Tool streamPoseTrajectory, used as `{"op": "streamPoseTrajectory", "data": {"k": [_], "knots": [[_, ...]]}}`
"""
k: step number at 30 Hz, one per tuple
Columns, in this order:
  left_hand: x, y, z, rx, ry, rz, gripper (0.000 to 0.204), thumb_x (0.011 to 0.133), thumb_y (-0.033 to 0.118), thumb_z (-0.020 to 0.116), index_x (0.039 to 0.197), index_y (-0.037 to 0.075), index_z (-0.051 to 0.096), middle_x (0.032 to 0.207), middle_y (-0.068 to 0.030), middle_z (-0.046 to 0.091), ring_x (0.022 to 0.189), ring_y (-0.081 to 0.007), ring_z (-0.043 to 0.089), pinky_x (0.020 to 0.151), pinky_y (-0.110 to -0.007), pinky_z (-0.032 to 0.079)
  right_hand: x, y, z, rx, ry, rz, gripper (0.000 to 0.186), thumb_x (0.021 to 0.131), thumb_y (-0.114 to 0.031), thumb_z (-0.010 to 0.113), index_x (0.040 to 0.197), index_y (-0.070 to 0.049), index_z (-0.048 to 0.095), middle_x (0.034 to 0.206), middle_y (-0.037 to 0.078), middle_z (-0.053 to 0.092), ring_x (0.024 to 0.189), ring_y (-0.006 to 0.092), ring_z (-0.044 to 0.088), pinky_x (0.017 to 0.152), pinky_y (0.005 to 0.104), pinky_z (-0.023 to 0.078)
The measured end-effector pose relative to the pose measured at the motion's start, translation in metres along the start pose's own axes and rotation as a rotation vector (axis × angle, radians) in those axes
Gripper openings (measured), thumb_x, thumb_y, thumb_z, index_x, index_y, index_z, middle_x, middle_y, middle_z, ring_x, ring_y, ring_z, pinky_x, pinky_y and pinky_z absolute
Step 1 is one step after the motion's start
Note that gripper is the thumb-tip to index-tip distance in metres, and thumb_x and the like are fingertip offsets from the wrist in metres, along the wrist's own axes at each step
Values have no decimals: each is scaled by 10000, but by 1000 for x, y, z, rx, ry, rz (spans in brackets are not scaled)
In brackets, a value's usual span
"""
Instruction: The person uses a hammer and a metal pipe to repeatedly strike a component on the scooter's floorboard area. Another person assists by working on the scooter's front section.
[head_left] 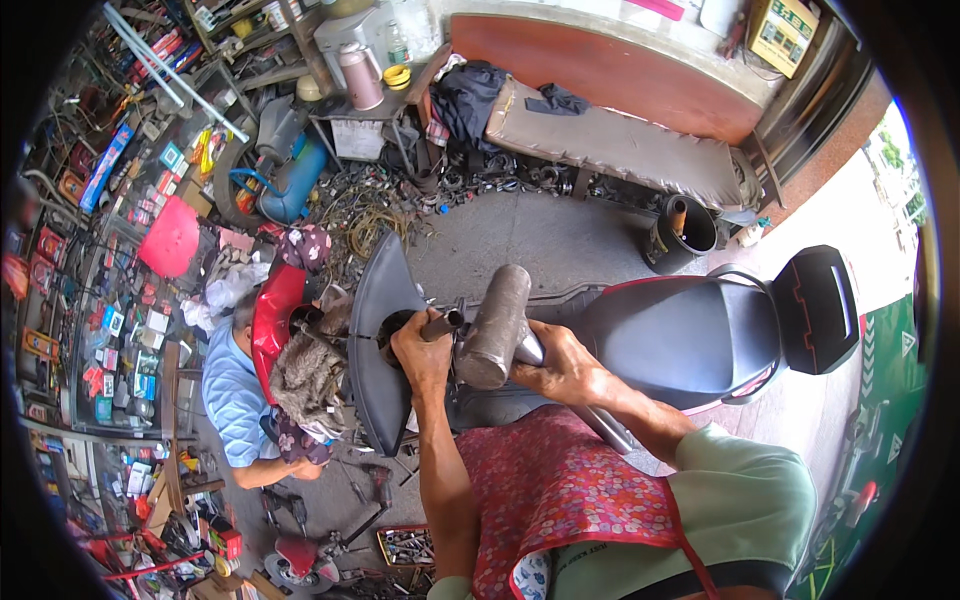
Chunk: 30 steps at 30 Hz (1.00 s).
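In the head view my left hand (422, 355) grips a short, dark metal tube (446, 322) at the opening in the scooter's dark plastic front panel (372, 285). My right hand (553, 365) is closed on the metal handle (608, 428) of a large, worn hammer, whose cylindrical head (496, 325) is just right of the tube; whether they touch, I cannot tell. The scooter's grey seat (670, 340) and black top box (820, 310) extend to the right. A red body panel (275, 325) and a grey fur cover (310, 375) lie left of the front panel.
A person in a light blue shirt (225, 375) bends at the scooter's front. Cluttered parts shelves (110, 320) line the left. A padded bench (610, 135) is at the back, with a black bucket (665, 250) before it. Loose tools (405, 545) and cable coils (370, 225) lie on the floor.
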<state>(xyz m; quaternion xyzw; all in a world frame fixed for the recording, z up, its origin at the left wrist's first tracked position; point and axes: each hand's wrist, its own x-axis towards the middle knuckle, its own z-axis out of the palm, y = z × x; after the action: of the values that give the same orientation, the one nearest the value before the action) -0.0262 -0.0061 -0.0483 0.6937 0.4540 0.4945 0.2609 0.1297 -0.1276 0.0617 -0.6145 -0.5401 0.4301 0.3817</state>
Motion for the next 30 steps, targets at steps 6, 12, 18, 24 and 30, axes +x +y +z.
{"op": "streamPoseTrajectory", "data": {"k": [6, 12, 18, 24, 30], "knots": [[1, 11, 1, 28, -39, -96, 304, 821, 63, 585, 592, -46, 419, 524, -213, 419, 431, -320, 329, 444, -378, 318, -19, 29, 12, -23, -6, 74, 358, 739, -128, 657, 1025, 52, 541, 637, 166, 575, 562, 198, 558, 533, 352, 423], [3, 9, 2, 82, -43, -107, 286, 810, 63, 575, 592, -49, 429, 533, -224, 433, 440, -353, 376, 458, -382, 340, -18, 21, 3, -35, 49, 62, 324, 734, -117, 644, 985, 53, 531, 628, 155, 556, 570, 196, 545, 549, 361, 425], [3, 5, 0, 21, -84, -143, 243, 785, 46, 596, 613, -59, 460, 536, -230, 436, 434, -270, 349, 470, -371, 358, -4, -6, -6, -9, 54, 108, 351, 730, -133, 627, 1003, 57, 517, 714, 217, 582, 669, 276, 597, 639, 399, 451], [3, -1, -1, -139, -98, -76, 219, 743, 21, 625, 623, -66, 463, 540, -211, 394, 519, -142, 350, 490, -328, 355, 19, 0, 9, -100, 71, 17, 361, 720, -127, 641, 996, 72, 518, 862, 303, 596, 908, 431, 586, 762, 447, 452], [4, 4, 4, 39, -29, -95, 166, 726, 9, 599, 623, -60, 489, 551, -235, 468, 461, -238, 485, 500, -361, 383, 14, -32, -25, -42, -1, 41, 367, 780, -104, 654, 1095, 47, 539, 762, 96, 617, 639, 174, 559, 613, 332, 475]]}}
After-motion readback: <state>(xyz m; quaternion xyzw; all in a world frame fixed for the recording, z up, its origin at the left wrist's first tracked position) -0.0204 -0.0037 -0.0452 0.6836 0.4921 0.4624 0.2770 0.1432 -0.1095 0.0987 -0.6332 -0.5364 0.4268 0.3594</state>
